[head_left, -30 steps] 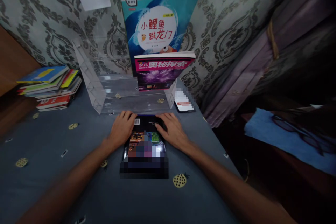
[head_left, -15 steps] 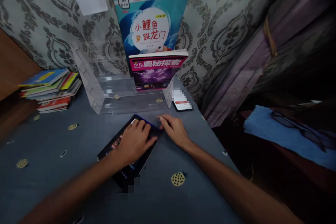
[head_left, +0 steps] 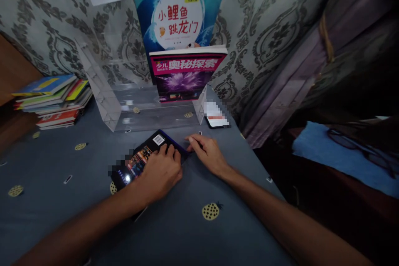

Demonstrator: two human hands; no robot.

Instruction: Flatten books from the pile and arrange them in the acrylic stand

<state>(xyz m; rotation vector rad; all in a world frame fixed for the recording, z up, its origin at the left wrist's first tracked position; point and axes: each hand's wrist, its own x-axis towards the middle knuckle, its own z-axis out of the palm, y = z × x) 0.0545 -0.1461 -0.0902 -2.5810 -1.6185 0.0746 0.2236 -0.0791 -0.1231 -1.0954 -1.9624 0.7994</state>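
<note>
A dark book (head_left: 146, 156) lies back cover up and turned at an angle on the grey-blue cloth. My left hand (head_left: 160, 172) rests flat on its near right part, fingers spread toward its far corner. My right hand (head_left: 207, 153) lies on the cloth at the book's right corner, fingertips touching its edge, fingers loosely extended. Behind them a clear acrylic stand (head_left: 137, 106) holds a pink-topped magazine (head_left: 183, 72) upright, with a larger blue picture book (head_left: 177, 12) standing behind it.
A stack of thin books (head_left: 52, 99) sits at the left against the patterned wall. A small phone-like object (head_left: 216, 116) lies right of the stand. The cloth-covered surface ends at the right, beside a purple curtain (head_left: 311, 70) and a blue sheet (head_left: 339, 158).
The dark book has been turned counter-clockwise from straight to slanted. My left hand moved onto its cover and my right hand shifted to its right corner.
</note>
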